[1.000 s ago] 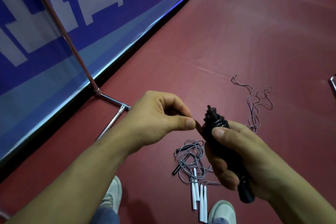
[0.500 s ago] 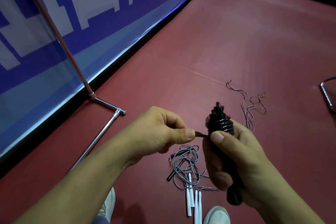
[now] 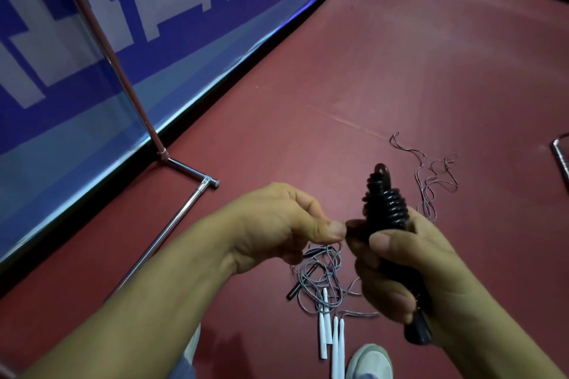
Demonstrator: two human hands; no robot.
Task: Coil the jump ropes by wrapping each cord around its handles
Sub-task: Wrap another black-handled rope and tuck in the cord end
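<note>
Right hand (image 3: 400, 274) wrapped round the black handles (image 3: 417, 326), bundle's long axis upright, coiled cord (image 3: 385, 206) at top. Cord tail (image 3: 354, 226) juts left of the coil — left hand (image 3: 277, 224) nearer, thumb and forefinger pinching it. Floor (image 3: 400, 71) by my shoes: four white handles (image 3: 322, 335) in a grey tangle, one loose cord (image 3: 431, 181) beyond.

Dim, even indoor light; glare streak on banner (image 3: 215, 77); soft focus throughout; wide-angle bending at frame edges.
</note>
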